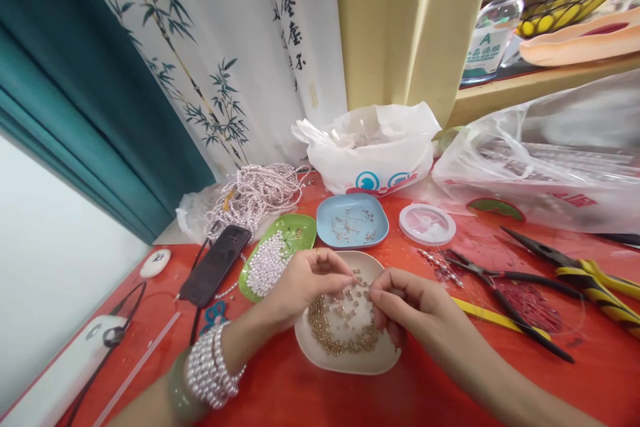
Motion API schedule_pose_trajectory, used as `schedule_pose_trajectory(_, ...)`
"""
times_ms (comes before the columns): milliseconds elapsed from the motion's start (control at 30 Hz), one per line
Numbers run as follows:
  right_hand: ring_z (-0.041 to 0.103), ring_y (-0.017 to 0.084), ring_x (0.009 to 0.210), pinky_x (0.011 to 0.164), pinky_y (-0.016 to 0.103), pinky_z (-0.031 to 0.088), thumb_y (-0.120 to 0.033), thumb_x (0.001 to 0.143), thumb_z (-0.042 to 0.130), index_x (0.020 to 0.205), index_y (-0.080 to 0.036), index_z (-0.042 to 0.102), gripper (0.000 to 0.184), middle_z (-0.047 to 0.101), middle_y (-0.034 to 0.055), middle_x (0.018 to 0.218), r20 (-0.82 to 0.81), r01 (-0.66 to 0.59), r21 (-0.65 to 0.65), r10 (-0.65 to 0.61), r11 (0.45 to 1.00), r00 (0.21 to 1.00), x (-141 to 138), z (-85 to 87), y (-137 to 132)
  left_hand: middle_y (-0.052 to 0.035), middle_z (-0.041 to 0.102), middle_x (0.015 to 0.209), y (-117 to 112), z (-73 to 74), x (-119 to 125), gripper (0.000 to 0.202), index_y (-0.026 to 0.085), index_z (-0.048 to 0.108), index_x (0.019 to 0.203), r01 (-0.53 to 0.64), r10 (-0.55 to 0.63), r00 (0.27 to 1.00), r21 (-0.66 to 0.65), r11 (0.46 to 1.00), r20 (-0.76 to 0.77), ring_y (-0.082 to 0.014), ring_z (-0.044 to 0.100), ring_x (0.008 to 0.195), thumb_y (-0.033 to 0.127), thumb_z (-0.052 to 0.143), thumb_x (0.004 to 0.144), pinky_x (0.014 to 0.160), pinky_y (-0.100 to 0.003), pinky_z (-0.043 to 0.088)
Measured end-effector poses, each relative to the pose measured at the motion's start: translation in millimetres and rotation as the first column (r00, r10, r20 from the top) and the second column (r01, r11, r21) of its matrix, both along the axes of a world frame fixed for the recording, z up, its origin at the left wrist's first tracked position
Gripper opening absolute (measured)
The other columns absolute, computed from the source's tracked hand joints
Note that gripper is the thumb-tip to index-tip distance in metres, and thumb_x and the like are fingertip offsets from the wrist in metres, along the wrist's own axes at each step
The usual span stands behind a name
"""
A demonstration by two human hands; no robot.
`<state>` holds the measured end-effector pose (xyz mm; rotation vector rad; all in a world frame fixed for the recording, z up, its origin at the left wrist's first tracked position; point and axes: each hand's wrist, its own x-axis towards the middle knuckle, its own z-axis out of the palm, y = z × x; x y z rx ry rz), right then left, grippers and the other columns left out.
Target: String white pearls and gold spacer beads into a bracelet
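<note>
A cream plate (309,347) holds small gold beads (336,340), heaped along its left and lower sides. Over its upper left part is my left hand (320,275), thumb and fingertips pinched together; whatever lies between them is too small to make out. My right hand (407,300) hovers at the plate's right side with thumb and index finger pressed together, and the thing in that pinch is also too small to name. A green tray (303,230) with white pearl beads (267,263) sits just left of the plate. Behind it stands a blue tray (326,228) with thin metal findings.
Pliers with black handles (493,280) and yellow-black pliers (575,267) lie to the right. A round plastic case (427,223), plastic bags (370,160) and pearl strands (255,197) are at the back. A phone (215,267) and power strip (95,340) lie left.
</note>
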<state>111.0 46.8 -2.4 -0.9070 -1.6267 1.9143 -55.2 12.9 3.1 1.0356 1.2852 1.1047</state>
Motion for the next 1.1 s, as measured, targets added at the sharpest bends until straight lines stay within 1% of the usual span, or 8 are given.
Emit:
schedule_pose_trajectory(100,0.045,0.006,0.041,0.042,0.018,0.035,-0.025,0.074,0.049,0.064,-0.018,0.047,0.013,0.052,-0.0049,0.05,0.012,-0.004,-0.007,0.004,1.0,1.0,0.1,0.1,-1.6,-0.0015,0.062,0.067,0.6,-0.3,0.6,0.008,0.012,0.063,0.067,-0.016,0.018,0.996,-0.03,0.999,0.091,-0.0076,0.053,0.059,0.013,0.067,0.061,0.053,-0.018,0.041)
schedule_pose_trajectory(233,0.046,0.006,0.04,0.042,0.018,0.035,-0.022,0.072,0.049,0.062,-0.018,0.046,0.011,0.053,-0.0046,0.05,0.019,0.008,-0.019,-0.008,1.0,1.0,0.7,0.7,-1.7,-0.0023,0.063,0.069,0.4,-0.8,-0.2,0.01,0.012,0.064,0.069,0.0,0.005,0.992,-0.041,0.999,0.126,-0.0068,0.052,0.055,0.018,0.068,0.063,0.053,-0.019,0.041)
schedule_pose_trajectory(400,0.046,0.006,0.039,0.041,0.018,0.035,-0.021,0.069,0.048,0.061,-0.018,0.046,0.01,0.052,-0.0052,0.049,0.03,0.003,-0.018,-0.002,1.0,1.0,0.4,2.0,-1.4,-0.0028,0.064,0.071,1.3,-2.4,-1.5,0.011,0.012,0.065,0.072,0.0,0.006,0.992,-0.044,0.999,0.127,-0.0069,0.052,0.055,0.02,0.067,0.066,0.054,-0.019,0.041)
schedule_pose_trajectory(733,0.044,0.006,0.038,0.04,0.017,0.035,-0.021,0.067,0.048,0.06,-0.018,0.045,0.008,0.051,-0.006,0.047,0.02,-0.002,-0.03,0.002,1.0,1.0,-0.1,1.1,0.0,-0.0028,0.063,0.071,1.2,-4.8,-2.2,0.01,0.013,0.063,0.072,-0.01,0.013,0.993,-0.026,1.0,0.119,-0.0069,0.052,0.055,0.021,0.066,0.067,0.055,-0.02,0.04)
schedule_pose_trajectory(933,0.045,0.006,0.038,0.04,0.017,0.036,-0.021,0.067,0.048,0.06,-0.018,0.046,0.008,0.051,-0.0061,0.047,0.006,-0.011,-0.037,0.011,0.999,1.0,-0.5,-0.1,0.8,-0.0026,0.063,0.071,1.6,-2.3,-1.5,0.011,0.012,0.062,0.072,-0.02,0.024,0.992,-0.037,0.999,0.12,-0.0064,0.052,0.054,0.021,0.066,0.067,0.055,-0.02,0.039)
schedule_pose_trajectory(1100,0.045,0.006,0.038,0.04,0.017,0.037,-0.022,0.067,0.048,0.06,-0.018,0.046,0.009,0.051,-0.0058,0.047,0.001,-0.019,-0.036,0.019,0.999,1.0,-0.4,-1.3,1.1,-0.0022,0.062,0.072,0.3,-1.6,-0.7,0.011,0.013,0.062,0.073,-0.009,0.011,0.995,-0.017,1.0,0.101,-0.0072,0.052,0.056,0.021,0.066,0.067,0.056,-0.021,0.038)
